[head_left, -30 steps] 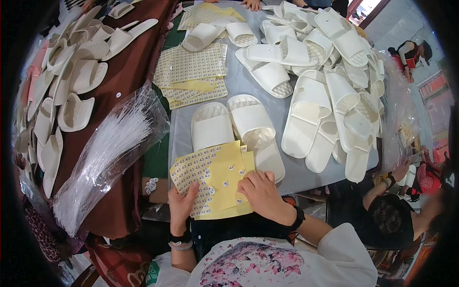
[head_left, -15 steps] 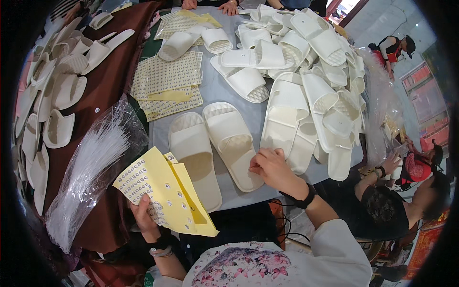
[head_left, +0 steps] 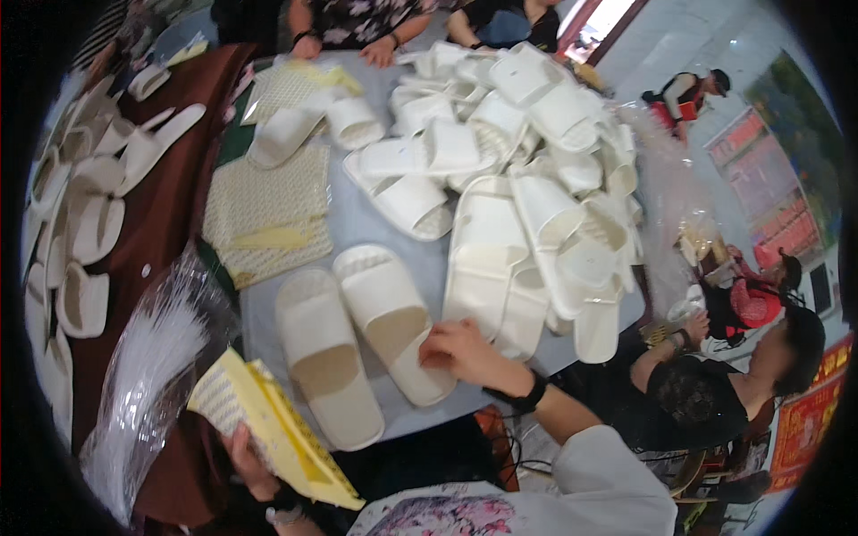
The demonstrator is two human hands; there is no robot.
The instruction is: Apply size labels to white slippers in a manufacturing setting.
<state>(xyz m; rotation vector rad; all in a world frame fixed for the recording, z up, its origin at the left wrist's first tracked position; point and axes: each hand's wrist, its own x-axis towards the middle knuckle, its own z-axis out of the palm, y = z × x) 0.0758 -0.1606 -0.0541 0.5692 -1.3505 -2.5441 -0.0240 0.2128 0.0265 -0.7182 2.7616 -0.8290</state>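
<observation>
My left hand [head_left: 250, 463] is closed on yellow sticker sheets [head_left: 277, 429], held slanted beside the table's front left corner. Two white slippers lie side by side on the grey tabletop, heels toward me. The left slipper [head_left: 341, 402] is nearest the sheets. At the heel part of the right slipper [head_left: 380, 295] is my right hand [head_left: 474, 359], its fingers bent together. Anything pinched between those fingertips is too small or hidden to make out, and whether they touch the sole is unclear.
A heap of white slippers [head_left: 487, 234] covers the table's right side. More sticker sheets [head_left: 268, 192] lie at the left. Beside them, a clear bag of thin strands [head_left: 147, 366] rests on brown cloth [head_left: 161, 214] with other slippers. People are at the far edge and right.
The view has shifted, so the table sits lower and further left. The yellow sheets have tilted more edge-on. My right hand stays by the right slipper's heel, its fingers now over the sole.
</observation>
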